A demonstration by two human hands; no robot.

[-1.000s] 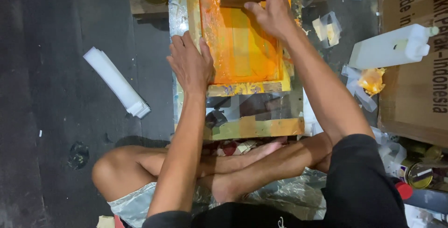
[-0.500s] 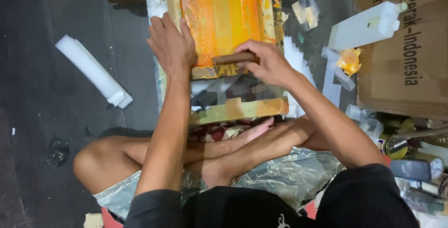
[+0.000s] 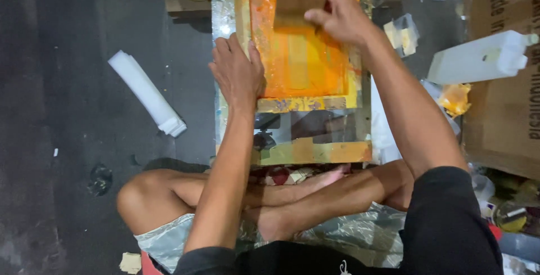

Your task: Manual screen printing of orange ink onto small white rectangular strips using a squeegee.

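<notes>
From the head camera, looking straight down, a person sits cross-legged on the dark floor with a screen-printing frame (image 3: 292, 112) laid flat before the knees. Its mesh is flooded with orange ink (image 3: 304, 61). The right hand (image 3: 340, 16) is closed over the top of a brown wooden squeegee (image 3: 295, 6), fingers wrapped round its handle, the blade set on the mesh near the far end of the frame. The left hand (image 3: 239, 72) lies flat and spread on the frame's left rail, gripping nothing, only pressing down.

The squeegee looks stiff and light, likely slick where ink has crept up; the dry wooden back is the place to hold it. The frame seems rigid, but its mesh is taut and thin, so weight belongs on the rails.

A rolled white sheet (image 3: 147, 94) lies well to the left, a white plastic jug (image 3: 484, 56) to the right beside a cardboard box (image 3: 506, 83).
</notes>
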